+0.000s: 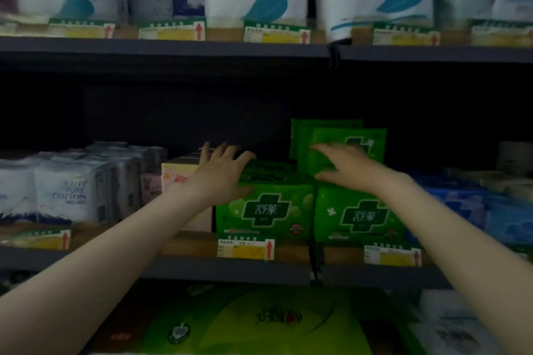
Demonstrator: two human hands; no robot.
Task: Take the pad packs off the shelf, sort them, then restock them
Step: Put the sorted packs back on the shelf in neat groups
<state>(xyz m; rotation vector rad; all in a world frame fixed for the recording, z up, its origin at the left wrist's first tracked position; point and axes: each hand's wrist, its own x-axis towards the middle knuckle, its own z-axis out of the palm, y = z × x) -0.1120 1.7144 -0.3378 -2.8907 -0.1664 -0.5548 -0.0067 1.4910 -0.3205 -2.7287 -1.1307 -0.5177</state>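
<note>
Shelf (184,245): green pad packs (266,210) at centre, two side by side, more stacked on top. Left hand (222,173) spread flat over left stack; right hand (346,166) on upper pack (369,138), grip unclear through blur

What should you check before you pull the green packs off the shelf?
1. Left hand on the left green pad pack: ok, fingers spread over its top.
2. Right hand on the upper green pack: ok, thumb under, fingers across the front.
3. Firm grip on either pack: cannot tell, hands are blurred.
4. Upper pack steady: not ok, it sits loose atop the right green pack.
5. Neighbouring peach box clear of the left hand: cannot tell, the wrist crosses it.
</note>
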